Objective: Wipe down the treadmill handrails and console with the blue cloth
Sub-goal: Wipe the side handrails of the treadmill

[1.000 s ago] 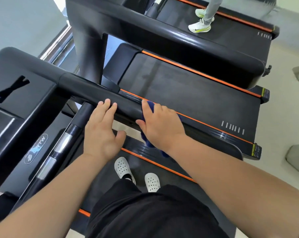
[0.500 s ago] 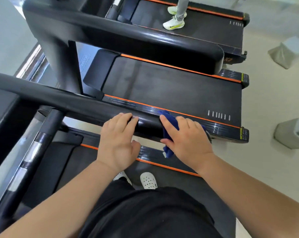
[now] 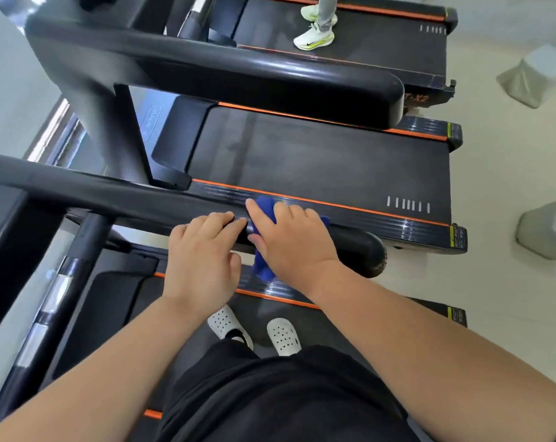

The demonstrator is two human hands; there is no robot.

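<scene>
Both bare forearms reach forward from the lower corners, the 2 hands side by side and almost touching. The left hand (image 3: 203, 263) curls its fingers over the handrail (image 3: 111, 193), thumb on the near side. The right hand (image 3: 297, 240) grips the blue cloth (image 3: 264, 207) around that rail, forefinger stretched forward, thumb below.

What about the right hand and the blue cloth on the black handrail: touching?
Touching. The head view shows the right hand wrapped over the blue cloth, pressing it onto the black handrail; cloth pokes out above and below the hand.
</scene>
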